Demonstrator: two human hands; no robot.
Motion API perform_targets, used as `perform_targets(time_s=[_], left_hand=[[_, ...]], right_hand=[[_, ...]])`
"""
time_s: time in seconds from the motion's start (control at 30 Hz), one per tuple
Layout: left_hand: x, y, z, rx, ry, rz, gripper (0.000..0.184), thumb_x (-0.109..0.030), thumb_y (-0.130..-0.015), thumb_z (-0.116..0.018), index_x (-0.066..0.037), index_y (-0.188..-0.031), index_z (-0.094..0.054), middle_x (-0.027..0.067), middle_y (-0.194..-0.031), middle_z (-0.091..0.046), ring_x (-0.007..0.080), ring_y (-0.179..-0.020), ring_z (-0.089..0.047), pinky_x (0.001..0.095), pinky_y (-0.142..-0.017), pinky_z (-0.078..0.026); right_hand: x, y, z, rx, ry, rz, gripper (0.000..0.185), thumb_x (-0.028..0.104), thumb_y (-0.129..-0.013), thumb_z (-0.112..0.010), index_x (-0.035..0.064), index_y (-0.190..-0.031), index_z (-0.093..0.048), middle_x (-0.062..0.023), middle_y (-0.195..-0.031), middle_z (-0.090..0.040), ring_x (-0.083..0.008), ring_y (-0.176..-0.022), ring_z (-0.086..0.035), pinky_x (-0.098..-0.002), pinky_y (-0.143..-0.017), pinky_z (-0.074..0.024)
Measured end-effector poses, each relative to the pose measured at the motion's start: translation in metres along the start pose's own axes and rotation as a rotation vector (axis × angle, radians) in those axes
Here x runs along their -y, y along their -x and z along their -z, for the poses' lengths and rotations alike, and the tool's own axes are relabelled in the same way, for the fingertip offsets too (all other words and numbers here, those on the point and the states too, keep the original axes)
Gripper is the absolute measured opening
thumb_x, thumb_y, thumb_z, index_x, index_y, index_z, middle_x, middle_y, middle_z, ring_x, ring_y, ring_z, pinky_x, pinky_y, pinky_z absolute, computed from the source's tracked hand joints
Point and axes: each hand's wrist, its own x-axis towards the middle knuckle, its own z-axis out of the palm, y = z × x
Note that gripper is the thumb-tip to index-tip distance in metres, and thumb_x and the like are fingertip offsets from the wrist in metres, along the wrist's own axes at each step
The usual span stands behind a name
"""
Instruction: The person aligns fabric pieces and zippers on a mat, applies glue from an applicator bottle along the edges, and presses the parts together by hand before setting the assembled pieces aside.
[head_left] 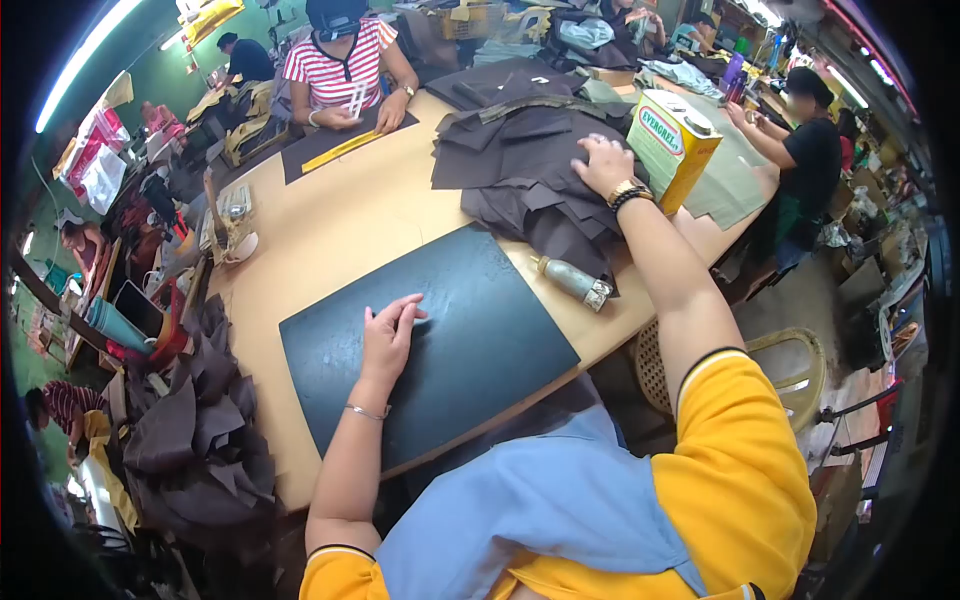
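Note:
My left hand (388, 338) is over the dark mat (340, 375) on the table in front of me. Its fingers point right and curl partly together; a small pale bit shows beneath them, too small to name. My right hand (606, 168) reaches forward onto a pile of dark brown fabric pieces (520, 150), fingers apart on its upper layers. Just right of that hand stands a yellow and green Evergrel can (672, 145). Between pile and mat lies a greyish bottle (575, 283) on its side.
Across the table (340, 225), a person in a striped shirt (340, 65) handles a yellow strip (340, 152) on dark fabric. A container with tools (235, 235) stands at the left edge. Dark fabric (190, 430) is heaped at left. A chair (790, 370) stands at right, near another person (810, 150).

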Motion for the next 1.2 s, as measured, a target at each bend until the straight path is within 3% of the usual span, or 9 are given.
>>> perform_targets(time_s=[0.13, 0.27, 0.5, 0.63, 0.7, 0.83, 0.93, 1.07, 1.2], left_hand=[[0.009, 0.003, 0.001, -0.087, -0.011, -0.077, 0.017, -0.022, -0.100, -0.060, -0.013, -0.107, -0.072, 0.0024, -0.112, -0.072, 0.0190, -0.113, -0.063, 0.0589, -0.118, -0.018], [0.019, -0.002, 0.001, -0.132, 0.207, 0.003, 0.018, -0.022, -0.100, -0.060, -0.011, -0.106, -0.073, 0.0026, -0.111, -0.072, 0.0195, -0.110, -0.064, 0.0515, -0.119, -0.021], [0.014, -0.002, 0.005, -0.017, 0.305, 0.013, 0.044, -0.040, -0.106, -0.048, -0.009, -0.136, -0.056, 0.0070, -0.121, -0.070, 0.0195, -0.111, -0.063, 0.0468, -0.115, -0.030], [0.027, -0.010, 0.012, -0.063, 0.950, 0.084, 0.071, -0.053, -0.106, -0.036, -0.004, -0.156, -0.024, 0.0173, -0.133, -0.060, 0.0248, -0.118, -0.060, 0.0387, -0.108, -0.042], [0.010, -0.012, 0.032, -0.111, 1.263, 0.219, 0.071, -0.050, -0.107, -0.039, -0.004, -0.157, -0.020, 0.0187, -0.137, -0.056, 0.0270, -0.120, -0.059, 0.0406, -0.110, -0.041], [0.041, -0.014, 0.043, -0.288, 0.487, 0.152, 0.056, -0.010, -0.097, -0.062, -0.009, -0.149, -0.044, 0.0133, -0.145, -0.051, 0.0239, -0.132, -0.051, 0.0365, -0.113, -0.040], [0.052, -0.016, 0.049, -0.266, 0.390, 0.063, 0.050, -0.006, -0.092, -0.065, -0.010, -0.141, -0.055, 0.0147, -0.143, -0.049, 0.0261, -0.133, -0.048, 0.0390, -0.112, -0.040], [0.017, -0.010, 0.061, -0.629, -0.452, -0.121, 0.040, -0.005, -0.088, -0.067, -0.008, -0.128, -0.064, 0.0175, -0.133, -0.055, 0.0345, -0.125, -0.052, 0.0437, -0.110, -0.039], [-0.014, -0.002, 0.059, -0.568, -0.436, -0.482, 0.030, -0.006, -0.085, -0.070, -0.011, -0.114, -0.071, 0.0130, -0.127, -0.061, 0.0317, -0.125, -0.054, 0.0466, -0.107, -0.039]], right_hand=[[-0.014, -0.025, -0.017, 0.275, 0.213, 0.026, 0.023, 0.033, -0.095, -0.060, 0.0188, -0.111, -0.068, -0.0048, -0.112, -0.070, -0.0273, -0.112, -0.064, -0.0550, -0.099, -0.0430], [0.000, -0.044, -0.022, -0.053, 0.063, 0.067, 0.021, 0.031, -0.099, -0.050, 0.0127, -0.104, -0.060, -0.0103, -0.099, -0.072, -0.0303, -0.101, -0.068, -0.0576, -0.096, -0.0430], [0.163, 0.003, 0.057, -0.072, -0.587, 0.402, 0.016, 0.024, -0.097, -0.055, 0.0075, -0.098, -0.054, -0.0178, -0.078, -0.068, -0.0377, -0.062, -0.066, -0.0502, -0.055, -0.0524], [0.237, 0.117, 0.072, 0.378, -0.736, 0.927, 0.015, 0.024, -0.099, -0.057, 0.0085, -0.100, -0.059, -0.0166, -0.096, -0.068, -0.0357, -0.080, -0.066, -0.0475, -0.076, -0.0532], [0.249, 0.150, 0.100, 0.905, -0.952, 0.828, 0.021, 0.027, -0.096, -0.063, 0.0062, -0.102, -0.064, -0.0133, -0.106, -0.068, -0.0318, -0.092, -0.067, -0.0417, -0.086, -0.0524], [0.231, 0.142, 0.093, 0.549, -1.101, 0.609, 0.024, 0.027, -0.093, -0.068, 0.0038, -0.094, -0.068, -0.0113, -0.114, -0.070, -0.0302, -0.098, -0.068, -0.0361, -0.088, -0.0532], [0.198, 0.114, 0.066, 0.299, -0.820, 0.395, 0.028, 0.032, -0.092, -0.068, 0.0051, -0.087, -0.067, -0.0119, -0.086, -0.068, -0.0328, -0.082, -0.065, -0.0436, -0.073, -0.0517], [0.190, 0.125, 0.063, 0.515, -0.624, 0.314, 0.028, 0.036, -0.090, -0.070, 0.0079, -0.088, -0.068, -0.0087, -0.083, -0.068, -0.0297, -0.079, -0.067, -0.0403, -0.070, -0.0532], [0.194, 0.141, 0.040, 0.501, -0.625, 0.343, 0.024, 0.031, -0.088, -0.071, 0.0084, -0.091, -0.066, -0.0100, -0.083, -0.069, -0.0314, -0.081, -0.068, -0.0417, -0.070, -0.0535]])
